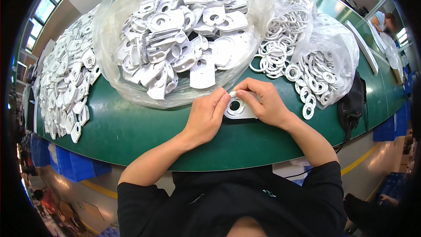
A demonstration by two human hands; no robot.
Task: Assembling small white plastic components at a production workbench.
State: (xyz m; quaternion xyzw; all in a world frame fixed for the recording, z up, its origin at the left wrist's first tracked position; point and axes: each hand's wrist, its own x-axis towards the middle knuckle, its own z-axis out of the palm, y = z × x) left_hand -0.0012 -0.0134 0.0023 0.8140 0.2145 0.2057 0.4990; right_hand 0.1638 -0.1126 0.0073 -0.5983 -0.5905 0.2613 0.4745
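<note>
2 hands meet over 1 white plastic plate (pixel 240 110) lying on the near part of the green table (pixel 131 131), just in front of the clear bag of plates (pixel 175 39). Seating the white ring (pixel 235 105) squarely in the plate's round hole probably calls for even pressure all round, not a push on 1 edge. The left hand (pixel 206 116) has its fingers curled, tips pressing the plate's left edge. The right hand (pixel 265 101) pinches closed on the far right rim. Loose rings (pixel 280 44) spill from a bag at far right.
</note>
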